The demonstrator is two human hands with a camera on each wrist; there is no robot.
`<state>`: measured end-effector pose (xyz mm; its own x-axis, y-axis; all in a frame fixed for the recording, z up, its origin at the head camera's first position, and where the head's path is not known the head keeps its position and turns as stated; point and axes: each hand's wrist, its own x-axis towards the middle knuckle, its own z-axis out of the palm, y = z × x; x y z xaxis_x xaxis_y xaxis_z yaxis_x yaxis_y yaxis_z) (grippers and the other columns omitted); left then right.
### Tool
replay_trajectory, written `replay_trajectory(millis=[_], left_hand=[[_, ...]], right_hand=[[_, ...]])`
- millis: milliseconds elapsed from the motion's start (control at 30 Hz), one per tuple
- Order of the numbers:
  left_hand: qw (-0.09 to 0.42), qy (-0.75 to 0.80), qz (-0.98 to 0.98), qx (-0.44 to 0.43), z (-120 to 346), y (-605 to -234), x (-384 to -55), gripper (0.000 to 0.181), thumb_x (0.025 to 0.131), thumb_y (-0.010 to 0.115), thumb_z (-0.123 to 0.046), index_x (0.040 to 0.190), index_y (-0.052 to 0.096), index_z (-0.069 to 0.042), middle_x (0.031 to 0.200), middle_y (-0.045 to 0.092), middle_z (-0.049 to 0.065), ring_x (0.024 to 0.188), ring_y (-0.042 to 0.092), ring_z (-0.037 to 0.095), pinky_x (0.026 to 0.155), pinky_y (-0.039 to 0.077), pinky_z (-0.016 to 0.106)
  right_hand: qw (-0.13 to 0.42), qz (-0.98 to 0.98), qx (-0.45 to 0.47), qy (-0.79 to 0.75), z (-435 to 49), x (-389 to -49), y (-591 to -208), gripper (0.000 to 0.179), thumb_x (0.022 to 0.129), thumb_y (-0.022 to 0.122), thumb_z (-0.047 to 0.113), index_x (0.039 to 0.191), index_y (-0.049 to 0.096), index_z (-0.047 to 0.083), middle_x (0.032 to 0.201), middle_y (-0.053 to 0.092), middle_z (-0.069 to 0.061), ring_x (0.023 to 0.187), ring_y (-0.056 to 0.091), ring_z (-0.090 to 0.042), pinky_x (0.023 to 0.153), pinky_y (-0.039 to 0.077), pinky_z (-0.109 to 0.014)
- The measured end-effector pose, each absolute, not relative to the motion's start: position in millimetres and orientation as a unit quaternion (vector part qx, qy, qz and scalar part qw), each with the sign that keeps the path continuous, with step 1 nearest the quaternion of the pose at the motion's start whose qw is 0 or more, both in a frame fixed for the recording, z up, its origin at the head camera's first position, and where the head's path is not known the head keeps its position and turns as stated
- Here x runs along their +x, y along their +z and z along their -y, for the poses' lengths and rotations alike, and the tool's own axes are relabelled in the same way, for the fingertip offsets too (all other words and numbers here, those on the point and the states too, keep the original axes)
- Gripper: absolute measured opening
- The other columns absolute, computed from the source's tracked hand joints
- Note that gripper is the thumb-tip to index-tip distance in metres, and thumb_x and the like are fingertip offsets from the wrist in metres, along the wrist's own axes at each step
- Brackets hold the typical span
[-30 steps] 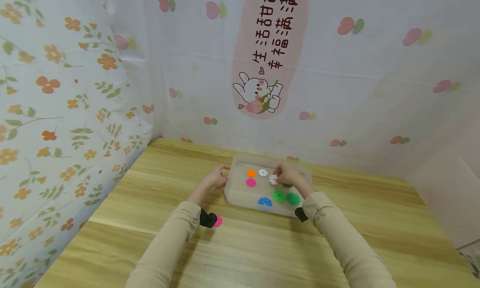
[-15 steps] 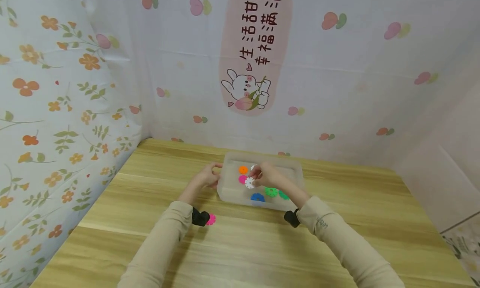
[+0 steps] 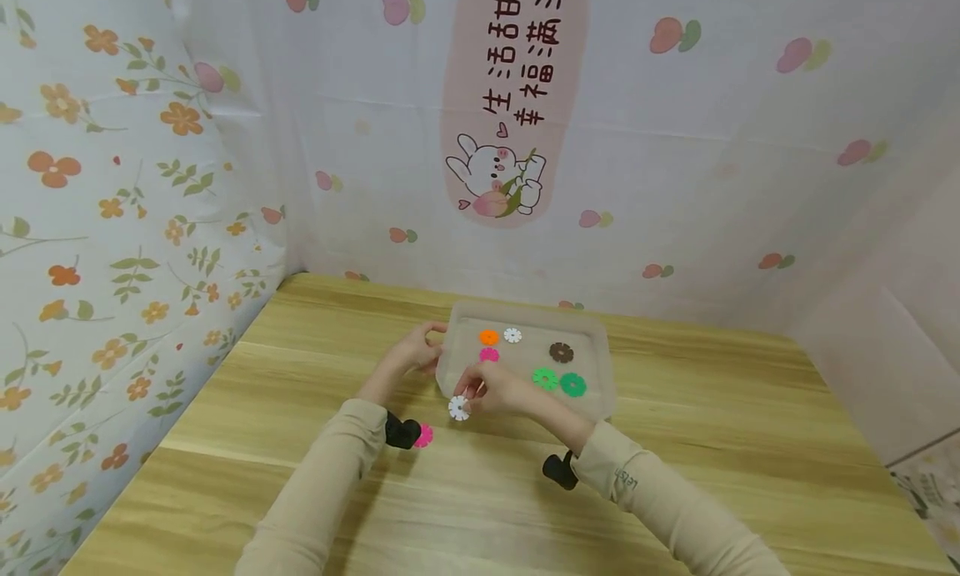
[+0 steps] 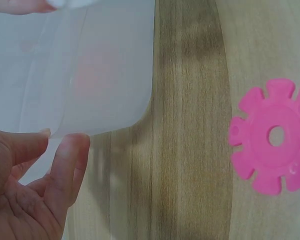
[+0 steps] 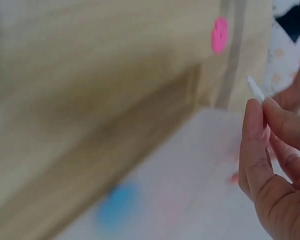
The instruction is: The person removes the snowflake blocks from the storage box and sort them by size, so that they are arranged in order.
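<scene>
A translucent plastic box [image 3: 528, 311] holds several notched snowflake building discs. My left hand [image 3: 415, 353] holds the box's left end; in the left wrist view its curled fingers [image 4: 72, 155] meet the wall. Just outside the near left corner, my right hand [image 3: 495, 390] pinches a white snowflake disc [image 3: 459, 408] between thumb and fingertips; the right wrist view shows that disc edge-on. Inside lie an orange disc [image 3: 489, 338], a second white disc [image 3: 512, 335], a pink disc [image 3: 489, 355], a brown disc [image 3: 561, 353] and two green discs [image 3: 545, 379].
Another pink disc [image 3: 424, 435] lies on the wooden table [image 3: 480, 509], by the left wrist's black camera [image 3: 402, 432]. Through the box wall a blue disc [image 5: 117, 206] appears blurred in the right wrist view. Printed cloth [image 3: 360, 142] hangs behind the table.
My right hand has lifted the white disc from inside the box and carried it left and toward me, past the near wall. My left hand has stayed at the box's left end.
</scene>
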<state>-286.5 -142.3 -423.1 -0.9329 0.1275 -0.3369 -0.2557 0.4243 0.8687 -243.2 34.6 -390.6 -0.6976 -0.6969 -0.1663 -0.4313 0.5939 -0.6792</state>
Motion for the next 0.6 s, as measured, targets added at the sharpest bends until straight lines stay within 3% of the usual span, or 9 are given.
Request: replay_trajectory(millis=[433,600], left_hand=[[0.190,0.531,-0.825,-0.041,143,-419,-285,0.045,0.094,0.043,-0.002,0.138,0.033,-0.009,0.119,0.052,0.024,0.094,0.061,0.029,0.065,0.053,0.026],[0.194,0.533,-0.822,-0.046,142,-419,-285,0.045,0.095,0.044,-0.002,0.138,0.033,-0.009,0.119,0.051,0.023,0.097,0.061,0.030,0.066,0.053,0.026]], right_hand=[[0.237,-0.868,-0.303,-0.313,-17,-226,-423,0.009,0.074,0.068,-0.006,0.081,0.066,0.000,0.071,0.060,-0.005,0.065,0.048,-0.009,0.058,0.041,-0.016],[0.218,-0.872,-0.310,-0.310,-17,-221,-430,0.007,0.074,0.067,-0.006,0.079,0.065,-0.001,0.066,0.056,-0.002,0.062,0.045,-0.008,0.056,0.038,-0.016]])
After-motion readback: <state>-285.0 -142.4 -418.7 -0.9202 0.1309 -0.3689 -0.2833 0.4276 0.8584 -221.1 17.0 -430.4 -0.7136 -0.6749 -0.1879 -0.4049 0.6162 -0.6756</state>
